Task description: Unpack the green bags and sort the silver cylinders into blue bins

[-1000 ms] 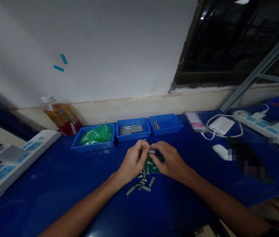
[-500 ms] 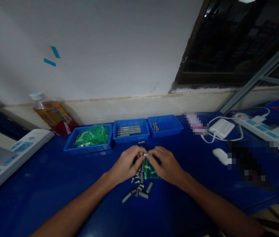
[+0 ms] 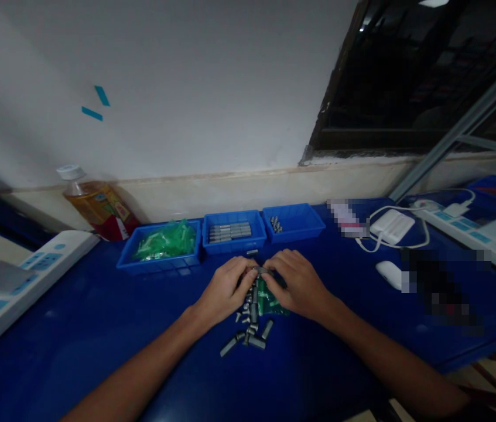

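Note:
My left hand (image 3: 230, 287) and my right hand (image 3: 296, 284) meet above the blue table. Both are closed in a pinch around a short grey metal standoff (image 3: 264, 271), largely covered by the fingers. Whether a screw sits in its left end, I cannot tell. Below the hands lie several loose metal standoffs (image 3: 257, 341) and small screws (image 3: 246, 319). Beside them, partly under my right hand, is a green plastic bag (image 3: 269, 302). One more standoff (image 3: 252, 252) lies just beyond my fingertips.
Along the wall stand three blue bins: one with green bags (image 3: 166, 240), one with rows of standoffs (image 3: 230, 231), one with a few screws (image 3: 276, 224). A drink bottle (image 3: 98, 205) and power strip (image 3: 32, 281) are left; a charger (image 3: 392, 227) and white earbud case (image 3: 389, 275) are right.
The standoff has turned between my fingers, with less of it showing now. My hands stay pinched together in nearly the same place. The view has shifted slightly.

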The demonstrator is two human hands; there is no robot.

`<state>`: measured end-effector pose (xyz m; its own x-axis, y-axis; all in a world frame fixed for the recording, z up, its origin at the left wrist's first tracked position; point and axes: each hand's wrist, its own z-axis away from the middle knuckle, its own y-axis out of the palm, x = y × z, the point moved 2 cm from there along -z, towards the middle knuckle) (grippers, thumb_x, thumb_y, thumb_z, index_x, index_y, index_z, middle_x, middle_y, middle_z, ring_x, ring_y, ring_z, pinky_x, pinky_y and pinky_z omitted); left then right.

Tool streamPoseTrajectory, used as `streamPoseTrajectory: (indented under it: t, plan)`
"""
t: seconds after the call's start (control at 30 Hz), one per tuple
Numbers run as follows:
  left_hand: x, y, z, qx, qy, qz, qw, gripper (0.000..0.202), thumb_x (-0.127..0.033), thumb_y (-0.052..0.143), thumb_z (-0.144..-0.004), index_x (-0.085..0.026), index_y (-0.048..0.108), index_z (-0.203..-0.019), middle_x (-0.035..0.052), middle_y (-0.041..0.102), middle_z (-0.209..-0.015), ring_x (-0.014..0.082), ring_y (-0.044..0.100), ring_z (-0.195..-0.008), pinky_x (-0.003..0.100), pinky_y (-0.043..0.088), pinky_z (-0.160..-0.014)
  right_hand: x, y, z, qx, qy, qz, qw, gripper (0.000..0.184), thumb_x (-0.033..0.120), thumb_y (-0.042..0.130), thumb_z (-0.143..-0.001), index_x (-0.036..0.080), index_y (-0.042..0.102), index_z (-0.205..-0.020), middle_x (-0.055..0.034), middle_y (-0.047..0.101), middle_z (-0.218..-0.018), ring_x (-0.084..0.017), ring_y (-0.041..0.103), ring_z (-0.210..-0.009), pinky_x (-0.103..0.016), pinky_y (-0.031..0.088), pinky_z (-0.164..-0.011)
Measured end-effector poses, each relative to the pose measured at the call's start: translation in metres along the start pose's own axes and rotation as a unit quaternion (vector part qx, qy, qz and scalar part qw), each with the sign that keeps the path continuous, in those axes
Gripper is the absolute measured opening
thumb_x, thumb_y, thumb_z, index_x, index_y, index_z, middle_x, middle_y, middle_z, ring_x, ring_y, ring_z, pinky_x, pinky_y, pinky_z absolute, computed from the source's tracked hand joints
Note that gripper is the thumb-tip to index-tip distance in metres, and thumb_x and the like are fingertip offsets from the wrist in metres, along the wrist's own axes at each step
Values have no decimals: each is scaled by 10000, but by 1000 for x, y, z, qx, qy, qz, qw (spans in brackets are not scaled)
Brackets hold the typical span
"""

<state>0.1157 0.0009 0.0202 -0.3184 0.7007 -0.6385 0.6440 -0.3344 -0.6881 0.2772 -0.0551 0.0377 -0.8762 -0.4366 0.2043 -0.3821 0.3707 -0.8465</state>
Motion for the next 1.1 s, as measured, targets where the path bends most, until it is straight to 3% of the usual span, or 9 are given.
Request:
streamPoseTrajectory:
  t: [0.13, 0.27, 0.4, 0.53, 0.7, 0.9, 1.0, 1.1]
  plan:
    - [4, -9, 15, 26, -14, -71, 997, 282, -273, 411, -935, -186, 490, -1192, 59, 583, -985, 198, 527, -940, 348, 413, -852, -19, -11, -24, -4, -3, 40, 999, 137, 249, 483, -899, 171, 594, -876, -69, 609, -849, -202, 519, -822, -349, 394, -732]
    - [12, -18, 34, 76, -22, -154, 985, 258, -263, 394, -935, -240, 544, -1144, 60, 573, -1059, 223, 514, -954, 395, 382, -833, -48, -11, -58, -4, 33, 46, 998, 106, 268, 575, -854, 174, 624, -853, -82, 583, -905, -221, 498, -895, -365, 420, -810]
    - [15, -20, 33, 99, -25, -168, 980, 239, -248, 378, -942, -247, 564, -1092, 52, 581, -1024, 213, 523, -924, 379, 362, -789, -64, 7, -89, 52, 56, 47, 996, 91, 270, 673, -780, 181, 654, -771, -85, 562, -898, -238, 480, -929, -389, 425, -839]
    - [17, -17, 21, 117, -24, -141, 983, 243, -284, 428, -932, -259, 525, -1154, 44, 574, -1044, 206, 530, -934, 369, 352, -803, -62, 23, -110, 137, 29, 50, 989, 97, 280, 730, -724, 202, 682, -758, -88, 560, -947, -269, 438, -1010, -412, 411, -845]
    - [23, -14, 16, 128, -39, -94, 987, 182, -275, 429, -937, -243, 556, -1062, 33, 577, -991, 188, 542, -913, 338, 348, -782, -56, 30, -124, 216, 6, 38, 976, 123, 319, 752, -698, 237, 702, -775, -84, 533, -1051, -294, 367, -1104, -416, 386, -835]
    - [27, -13, 19, 113, -66, -72, 989, 139, -264, 449, -929, -223, 546, -1020, 29, 589, -971, 188, 548, -895, 338, 344, -784, -51, 42, -141, 299, -92, 46, 949, 109, 292, 705, -739, 187, 693, -765, -108, 564, -946, -253, 439, -989, -371, 376, -845]
    - [26, -14, 19, 111, -67, -74, 989, 130, -254, 460, -919, -219, 545, -1011, 32, 594, -962, 191, 547, -886, 337, 343, -776, -49, 51, -146, 313, -134, 87, 936, 121, 278, 698, -735, 164, 679, -699, -130, 587, -859, -266, 460, -939, -373, 384, -820]
    - [26, -16, 18, 104, -61, -74, 990, 137, -214, 419, -927, -208, 536, -999, 35, 591, -954, 187, 541, -886, 335, 343, -774, -46, 54, -148, 284, -153, 130, 938, 188, 330, 731, -703, 150, 677, -718, -158, 597, -869, -301, 453, -965, -375, 402, -768]
